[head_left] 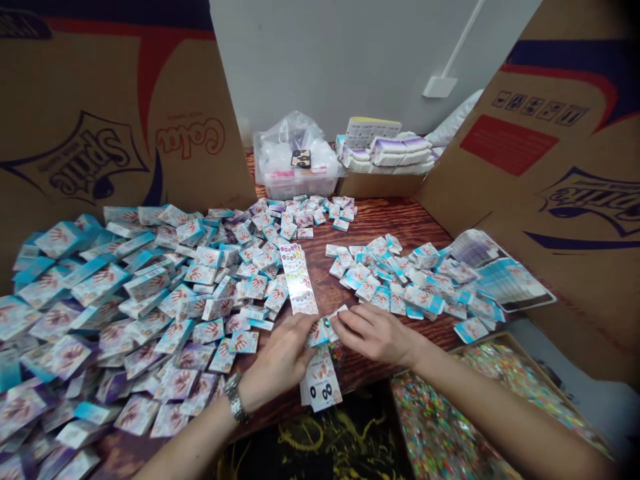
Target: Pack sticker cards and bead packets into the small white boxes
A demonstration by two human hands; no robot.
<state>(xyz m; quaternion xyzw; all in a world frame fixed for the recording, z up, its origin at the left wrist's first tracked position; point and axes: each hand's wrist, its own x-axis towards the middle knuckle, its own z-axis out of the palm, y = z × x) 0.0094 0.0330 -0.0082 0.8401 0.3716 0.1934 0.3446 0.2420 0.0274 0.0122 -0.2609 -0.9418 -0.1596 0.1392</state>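
Note:
My left hand (283, 360) and my right hand (375, 333) meet at the front edge of a wooden table (400, 220), both pinching one small blue-and-white packet (324, 328). A white card with dark spots (321, 383) hangs just below the hands, under my left fingers. A long sticker strip (299, 279) lies on the table just beyond the hands. A metal watch (235, 397) sits on my left wrist.
A large heap of small packets (125, 307) covers the left of the table; a smaller heap (400, 280) lies right. Cardboard boxes (100, 120) stand on both sides. A clear plastic tub (295, 167) and stacked packs (385, 150) sit at the back. A box of colourful bits (450, 413) is front right.

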